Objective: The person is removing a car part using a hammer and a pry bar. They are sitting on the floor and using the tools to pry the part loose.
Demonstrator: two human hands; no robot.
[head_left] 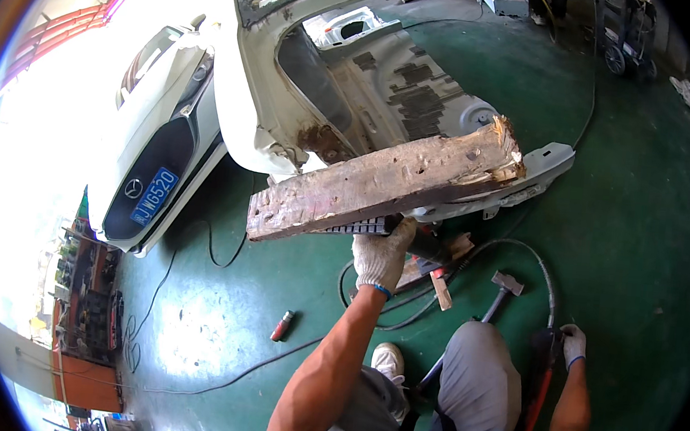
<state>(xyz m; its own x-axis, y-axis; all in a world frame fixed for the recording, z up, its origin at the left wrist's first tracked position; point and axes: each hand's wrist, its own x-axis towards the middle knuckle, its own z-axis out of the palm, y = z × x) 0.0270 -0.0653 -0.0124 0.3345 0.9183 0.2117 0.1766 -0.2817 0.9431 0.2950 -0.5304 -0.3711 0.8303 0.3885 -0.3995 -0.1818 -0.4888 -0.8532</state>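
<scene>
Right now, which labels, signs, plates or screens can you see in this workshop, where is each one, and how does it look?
Number plate: on the front of the white car at left, a blue rectangle with white characters.
Round emblem: on the car's dark grille, just left of the plate, silver.
No package, screen or wall sign shows clearly; the shelves at lower left are too small to tell.

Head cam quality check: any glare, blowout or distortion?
Head view: left side blown out by daylight around the white car; glare patch on the green floor; fisheye bends edges, black corners; left hand and wooden beam sharp, well lit.
</scene>
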